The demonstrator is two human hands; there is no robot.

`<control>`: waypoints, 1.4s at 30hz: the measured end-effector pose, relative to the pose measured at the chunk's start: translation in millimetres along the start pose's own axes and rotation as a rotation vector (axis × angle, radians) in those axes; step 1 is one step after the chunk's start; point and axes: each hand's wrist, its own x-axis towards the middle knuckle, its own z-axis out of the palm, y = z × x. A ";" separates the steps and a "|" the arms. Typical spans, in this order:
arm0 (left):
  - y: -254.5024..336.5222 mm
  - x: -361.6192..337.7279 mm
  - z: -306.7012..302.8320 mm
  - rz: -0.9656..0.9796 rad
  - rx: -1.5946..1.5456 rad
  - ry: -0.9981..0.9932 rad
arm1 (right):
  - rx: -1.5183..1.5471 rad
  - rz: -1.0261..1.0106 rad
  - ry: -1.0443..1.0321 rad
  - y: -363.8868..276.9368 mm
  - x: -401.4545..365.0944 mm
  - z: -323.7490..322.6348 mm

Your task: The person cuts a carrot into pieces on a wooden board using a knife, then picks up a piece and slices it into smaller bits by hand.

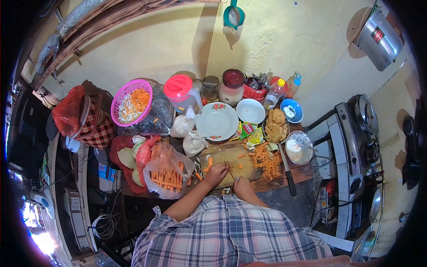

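Note:
Over a wooden cutting board, my right hand is closed round the handle end of a knife. My left hand lies at the blade's far end, fingers closed; what they hold is too small to name. Carrot pieces rest on the board just beyond my left hand. To the right spreads a pile of cut carrot, with a second, black-handled knife beside it. A clear plastic bag of carrot sticks sits left of the board.
Behind the board stand a floral plate, a white bowl and a bowl of fried food. A pink basket is at the back left. A bowl of white powder and a stove are to the right.

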 end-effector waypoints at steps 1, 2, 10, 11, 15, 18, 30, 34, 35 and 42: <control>-1.4 -1.4 1.0 -0.001 0.000 -0.001 | -0.003 0.007 0.000 -0.2 -0.1 0.0; -2.3 -1.9 1.9 -0.002 0.010 -0.006 | -0.003 0.008 0.000 -0.1 0.2 0.2; -2.9 -0.7 2.0 0.007 0.030 -0.001 | 0.009 0.036 -0.009 3.8 3.6 5.3; -3.3 -0.9 1.7 -0.003 0.023 -0.012 | 0.008 0.035 -0.009 3.5 4.1 5.0; -4.7 -3.3 2.4 -0.059 0.000 -0.039 | 0.022 0.009 0.002 6.6 4.3 7.0; -3.2 -2.9 1.8 -0.043 -0.004 -0.023 | 0.018 0.018 0.013 6.4 5.7 8.6; -3.2 -6.0 4.4 -0.056 0.081 -0.036 | 0.027 -0.011 -0.037 40.8 13.3 33.9; -3.0 -6.6 1.9 -0.053 0.059 0.008 | 0.014 0.042 -0.043 39.8 11.9 36.2; -3.6 -5.8 0.9 -0.040 0.056 0.014 | 0.015 0.041 -0.045 40.2 11.0 35.1; -2.9 -4.6 2.5 0.035 0.052 -0.022 | 0.041 -0.051 0.006 38.6 11.4 31.6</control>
